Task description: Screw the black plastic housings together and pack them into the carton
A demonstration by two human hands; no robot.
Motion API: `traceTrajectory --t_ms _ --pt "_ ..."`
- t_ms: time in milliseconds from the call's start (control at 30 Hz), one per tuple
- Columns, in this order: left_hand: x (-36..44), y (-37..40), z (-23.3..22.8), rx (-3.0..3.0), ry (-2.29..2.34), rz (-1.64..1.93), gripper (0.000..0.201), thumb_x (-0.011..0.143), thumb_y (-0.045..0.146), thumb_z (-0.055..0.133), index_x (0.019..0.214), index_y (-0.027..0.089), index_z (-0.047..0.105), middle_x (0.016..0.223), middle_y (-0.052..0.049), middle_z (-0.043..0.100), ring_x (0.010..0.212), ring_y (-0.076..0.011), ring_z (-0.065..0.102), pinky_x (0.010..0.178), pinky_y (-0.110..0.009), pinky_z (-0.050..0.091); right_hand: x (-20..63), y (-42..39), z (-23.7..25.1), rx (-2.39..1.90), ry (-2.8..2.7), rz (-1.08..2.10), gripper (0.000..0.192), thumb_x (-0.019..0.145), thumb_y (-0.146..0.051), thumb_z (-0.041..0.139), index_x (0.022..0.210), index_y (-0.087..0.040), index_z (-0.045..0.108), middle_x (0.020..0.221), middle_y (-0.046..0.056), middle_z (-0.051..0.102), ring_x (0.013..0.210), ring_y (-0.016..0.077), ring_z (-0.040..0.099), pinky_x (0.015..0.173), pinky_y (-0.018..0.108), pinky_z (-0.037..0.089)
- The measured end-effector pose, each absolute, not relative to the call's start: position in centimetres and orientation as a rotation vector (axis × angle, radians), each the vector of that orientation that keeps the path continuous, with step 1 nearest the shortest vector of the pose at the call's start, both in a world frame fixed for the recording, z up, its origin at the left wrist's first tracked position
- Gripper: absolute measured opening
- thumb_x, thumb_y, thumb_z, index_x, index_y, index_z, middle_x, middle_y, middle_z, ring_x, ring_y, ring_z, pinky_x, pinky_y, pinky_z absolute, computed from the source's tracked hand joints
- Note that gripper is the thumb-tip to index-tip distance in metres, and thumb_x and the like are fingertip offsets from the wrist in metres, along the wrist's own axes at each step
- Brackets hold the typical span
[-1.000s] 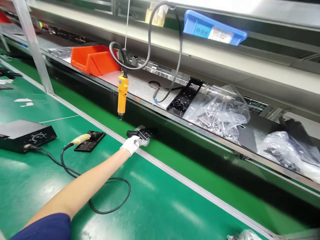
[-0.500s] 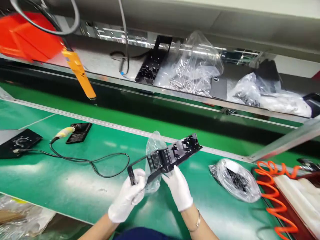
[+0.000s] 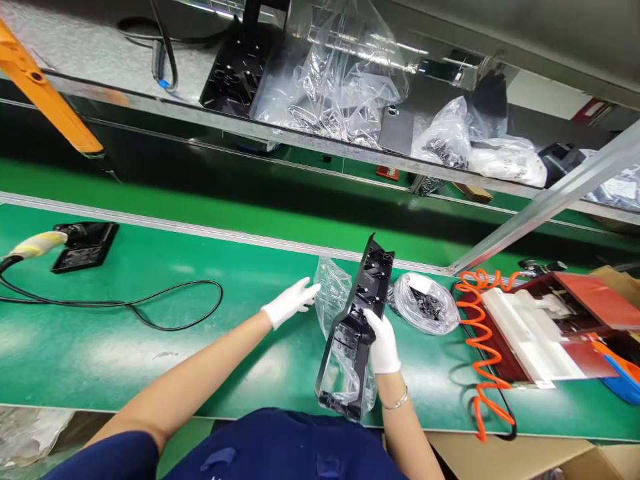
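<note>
Gloved fingers (image 3: pixel 373 319) of the right hand (image 3: pixel 383 340) close around the middle of a long black bracket (image 3: pixel 357 320), holding it upright over the green table (image 3: pixel 150 347). The left hand (image 3: pixel 289 303) is spread open, fingertips touching a clear bag (image 3: pixel 333 293) that hangs about the bracket's lower half. The bracket appears largely out of its wrapping, though plastic clings near the bottom and is not yet pulled away. Just to the right lies a second bagged part (image 3: pixel 425 303), unopened, near an orange coiled hose (image 3: pixel 477 340) and a red fixture (image 3: pixel 540 320).
</note>
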State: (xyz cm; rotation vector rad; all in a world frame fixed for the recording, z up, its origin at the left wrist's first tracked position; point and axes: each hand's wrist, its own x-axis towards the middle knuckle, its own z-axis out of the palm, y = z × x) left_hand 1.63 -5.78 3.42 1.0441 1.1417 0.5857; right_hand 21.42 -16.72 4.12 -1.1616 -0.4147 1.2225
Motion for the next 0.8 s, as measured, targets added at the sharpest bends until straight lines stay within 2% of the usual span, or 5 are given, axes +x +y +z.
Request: traceTrajectory --t_ms 167,367,467,600,800 --pt "6.3 -1.7 2.8 1.028 1.074 0.601 0.048 0.072 0.020 0.074 0.116 0.007 0.058 0.061 -0.004 0.062 0.048 -0.0146 0.054 0.051 -0.029 0.046 22.4 -18.1 3.9 -1.186 -0.436 1.216 0.048 0.068 -0.043 0.077 0.107 -0.016 0.068 0.108 0.006 0.069 0.095 0.0198 0.066 0.090 0.033 0.053" --pt "-3.5 7.0 5.4 1.129 1.230 0.885 0.010 0.078 0.015 0.066 0.087 0.014 0.065 0.081 -0.009 0.068 0.084 -0.0222 0.066 0.075 -0.032 0.053 26.4 -20.3 4.7 -1.292 -0.389 1.030 0.046 0.064 -0.047 0.078 0.099 -0.019 0.072 0.107 0.004 0.070 0.094 0.0175 0.066 0.085 0.029 0.054" --pt "-8.8 8.0 5.7 1.188 1.470 0.961 0.022 0.063 0.008 0.077 0.076 0.016 0.060 0.090 -0.012 0.068 0.111 -0.0318 0.059 0.089 -0.036 0.050 26.7 -20.3 4.9 -1.385 -0.427 1.002 0.053 0.059 -0.050 0.079 0.100 -0.017 0.073 0.109 0.006 0.069 0.100 0.0219 0.065 0.088 0.033 0.055" --pt "-10.4 4.0 4.2 1.408 1.619 1.061 0.043 0.059 0.019 0.084 0.097 0.018 0.064 0.122 -0.014 0.061 0.137 -0.0354 0.038 0.111 -0.040 0.033 25.8 -18.6 4.6 -1.378 -0.509 1.102 0.058 0.060 -0.051 0.080 0.106 -0.017 0.071 0.115 0.006 0.067 0.106 0.0227 0.064 0.094 0.033 0.053" --pt "-4.9 -4.0 -0.4 2.364 1.327 0.414 0.056 0.082 0.039 0.065 0.133 0.019 0.055 0.130 -0.015 0.059 0.124 -0.0328 0.051 0.109 -0.045 0.036 22.4 -13.2 5.9 -1.170 -0.713 1.433 0.048 0.072 -0.046 0.074 0.111 -0.018 0.069 0.114 0.005 0.067 0.101 0.0199 0.065 0.095 0.032 0.051"
